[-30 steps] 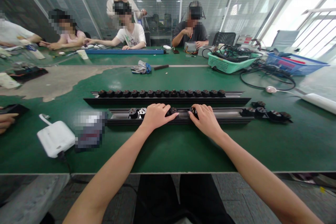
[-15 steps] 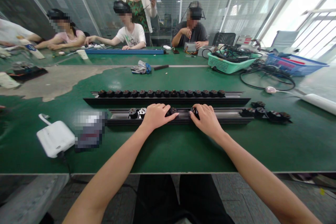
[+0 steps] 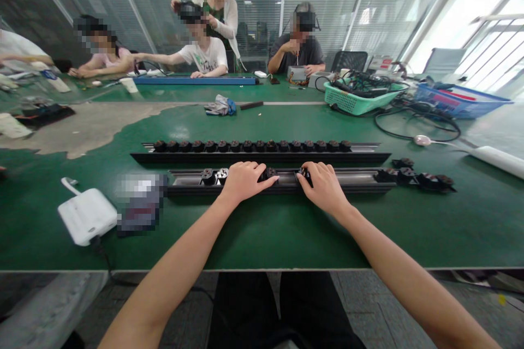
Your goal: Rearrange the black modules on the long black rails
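Head view: on the green surface lie two rails, the near rail beneath our hands, the far rail just beyond them. Our left hand arches palm-down, thumb spread; we cannot tell whether it grips. Our right hand is narrow around one black socket. We count two more sockets left of the left hand.

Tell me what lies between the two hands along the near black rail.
In the head view, a black module sits beside the left hand; from it, the rail shows its silvery floor up to a second module at the right hand.
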{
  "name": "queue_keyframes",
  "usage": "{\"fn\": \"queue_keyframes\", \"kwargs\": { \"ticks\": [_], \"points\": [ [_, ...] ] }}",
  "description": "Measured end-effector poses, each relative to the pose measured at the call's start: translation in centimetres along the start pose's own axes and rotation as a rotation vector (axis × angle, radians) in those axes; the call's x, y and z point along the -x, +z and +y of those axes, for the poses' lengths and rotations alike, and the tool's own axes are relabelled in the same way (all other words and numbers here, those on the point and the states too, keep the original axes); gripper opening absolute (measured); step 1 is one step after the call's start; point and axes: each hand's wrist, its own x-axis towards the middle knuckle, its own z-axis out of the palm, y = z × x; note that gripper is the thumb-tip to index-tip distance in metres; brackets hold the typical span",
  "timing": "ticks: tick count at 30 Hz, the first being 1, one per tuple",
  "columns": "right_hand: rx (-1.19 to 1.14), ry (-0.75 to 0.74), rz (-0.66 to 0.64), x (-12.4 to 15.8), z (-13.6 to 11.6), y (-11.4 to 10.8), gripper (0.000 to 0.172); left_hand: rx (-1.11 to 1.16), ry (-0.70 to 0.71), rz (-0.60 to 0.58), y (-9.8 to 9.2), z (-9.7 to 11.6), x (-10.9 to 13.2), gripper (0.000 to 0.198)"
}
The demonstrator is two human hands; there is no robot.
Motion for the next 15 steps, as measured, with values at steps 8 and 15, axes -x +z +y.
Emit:
{"fn": "queue_keyframes", "kwargs": {
  "ticks": [8, 15],
  "points": [
    [0.022, 0.011, -0.017, -0.02, -0.17, -0.26, 0.025, -0.008, 0.002, 0.004, 0.03, -0.01, 0.02, 0.056],
    [0.082, 0.001, -0.035, -0.01, -0.24, -0.53, 0.026, -0.003, 0.005, 0.012, 0.03, -0.05, 0.01, 0.056]
  ]
}}
